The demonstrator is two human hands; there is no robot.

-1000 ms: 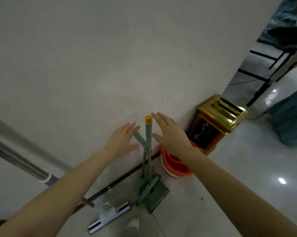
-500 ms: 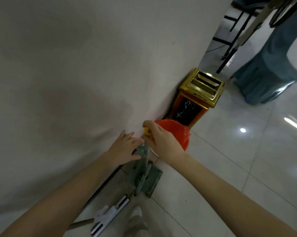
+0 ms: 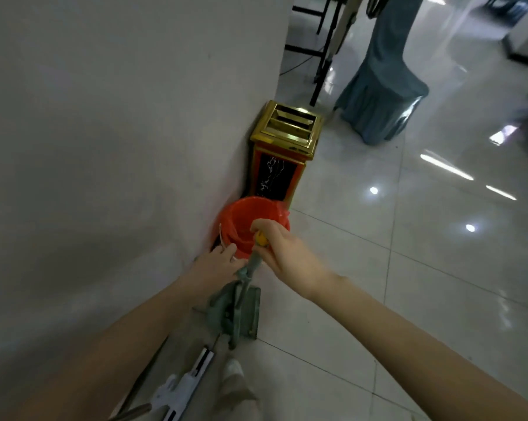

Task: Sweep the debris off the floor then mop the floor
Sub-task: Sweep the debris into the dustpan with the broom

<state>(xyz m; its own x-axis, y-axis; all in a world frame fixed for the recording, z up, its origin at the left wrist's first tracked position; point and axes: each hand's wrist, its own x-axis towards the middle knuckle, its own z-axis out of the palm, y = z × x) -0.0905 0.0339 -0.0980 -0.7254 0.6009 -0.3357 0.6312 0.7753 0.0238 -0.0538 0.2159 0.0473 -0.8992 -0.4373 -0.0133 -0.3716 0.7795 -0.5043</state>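
A green broom and dustpan set stands on the tiled floor against the wall. My right hand is closed around the yellow-capped top of one green handle. My left hand grips the second green handle just left of it, lower down. A flat mop head, white and black, lies on the floor near my foot, its metal pole running off the bottom edge. An orange bucket sits just beyond my hands, by the wall.
A gold-topped bin stands against the wall behind the bucket. A chair in a blue-grey cover and black table legs are farther off. Glossy white tiles stretch to the right. The wall fills the left.
Both hands went from open and reaching to closed on the green handles. The view tilted down and right, bringing the bucket and bin toward the centre.
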